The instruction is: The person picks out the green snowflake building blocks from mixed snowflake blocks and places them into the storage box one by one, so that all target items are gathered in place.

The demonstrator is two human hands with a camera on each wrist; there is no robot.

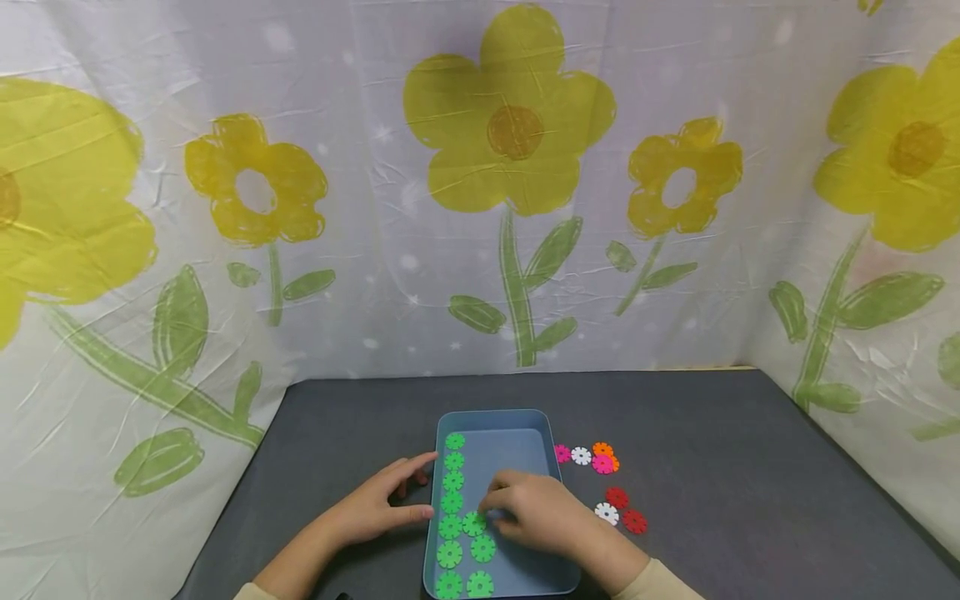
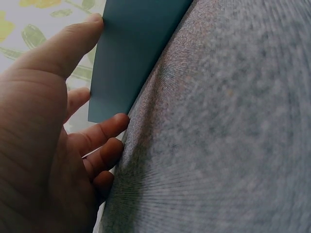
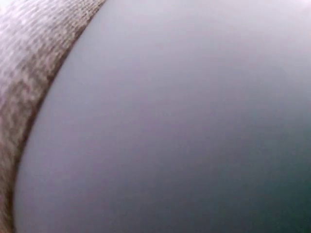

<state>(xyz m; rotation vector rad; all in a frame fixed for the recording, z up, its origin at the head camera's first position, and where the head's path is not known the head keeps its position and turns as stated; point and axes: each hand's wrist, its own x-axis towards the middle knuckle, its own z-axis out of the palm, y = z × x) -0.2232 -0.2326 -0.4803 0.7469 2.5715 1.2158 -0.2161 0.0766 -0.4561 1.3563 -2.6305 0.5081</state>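
Note:
A blue-grey tray [image 1: 510,429] holds several green notched discs [image 1: 450,527], lined up along its left side with a shorter second column beside them. My right hand [image 1: 536,510] is over the tray, fingers curled, pinching a green notched disc [image 1: 472,523] at the top of that second column. Its fingertips partly cover the disc's right edge. My left hand [image 1: 375,504] lies left of the tray, thumb and index finger extended to touch its side wall [image 2: 131,53]. In the right wrist view only a blurred tray surface [image 3: 165,116] fills most of the picture; the hand is hidden.
Right of the tray on the dark grey table [image 1: 720,467] lie loose notched discs: pink [image 1: 602,464], orange [image 1: 602,449], white [image 1: 581,456] and red [image 1: 634,522]. A flower-printed curtain [image 1: 375,250] stands behind and at both sides.

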